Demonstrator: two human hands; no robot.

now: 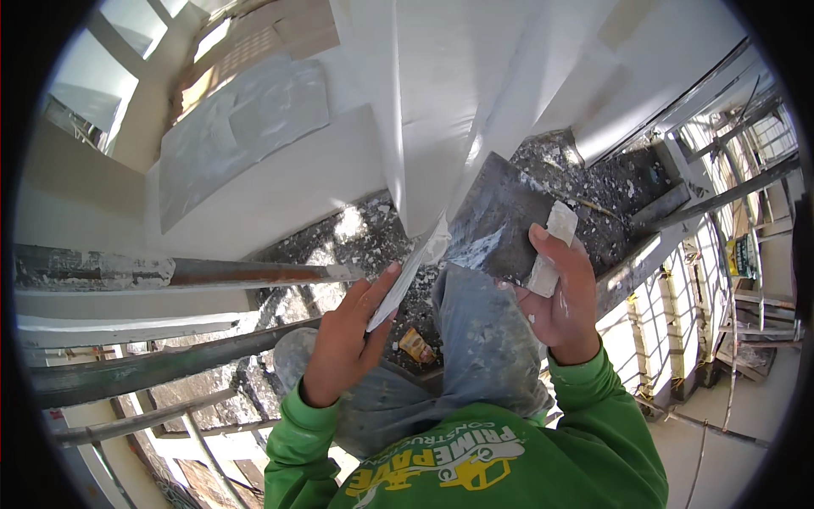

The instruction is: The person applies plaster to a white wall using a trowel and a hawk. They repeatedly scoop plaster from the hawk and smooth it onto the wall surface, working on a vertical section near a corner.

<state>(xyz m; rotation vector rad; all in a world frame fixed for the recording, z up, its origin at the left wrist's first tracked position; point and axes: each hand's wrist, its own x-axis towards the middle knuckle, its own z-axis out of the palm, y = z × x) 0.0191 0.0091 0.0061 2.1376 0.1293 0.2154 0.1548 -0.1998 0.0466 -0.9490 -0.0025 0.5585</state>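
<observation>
My left hand (348,339) is closed on a thin flat trowel blade (407,278), seen nearly edge-on and coated with whitish plaster. Its far end reaches the foot of a white column (437,102). In my right hand (566,293) is a short, off-white, plaster-crusted bar (560,224), with the thumb lying across it and the other fingers mostly hidden. A dark grey flat plate (500,208), streaked with white plaster, shows just left of that bar. Whether plate and bar are joined I cannot tell.
Metal pipes (212,273) run across the left side, and another pipe (729,195) crosses at the right. Plaster crumbs litter the dark ledge (610,182). A crumpled yellow-brown packet (416,346) lies by my knees. Wet grey plaster (246,127) covers part of the left wall.
</observation>
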